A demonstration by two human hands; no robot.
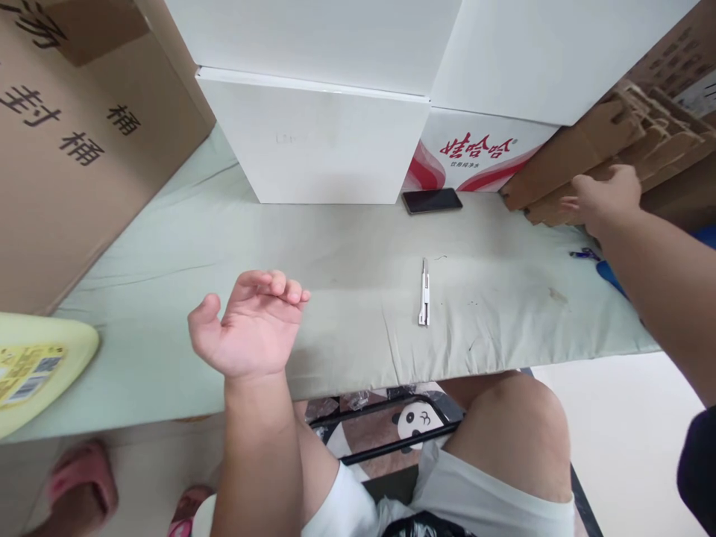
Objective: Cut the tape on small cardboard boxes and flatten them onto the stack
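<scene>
My left hand is raised palm up over the left part of the table, fingers loosely curved and apart, with nothing in it. At the far right my right hand reaches toward a stack of folded brown cardboard; its fingers are spread, and whether they touch the cardboard I cannot tell. A white utility knife lies between the two hands on the pale green cloth. Behind it a black phone rests flat at the foot of a white carton with red print.
White boxes stand along the back. A large brown carton is at the left, with a yellow bottle in front of it. Blue items lie below my right forearm. Another person's foot in a pink slipper shows at lower left.
</scene>
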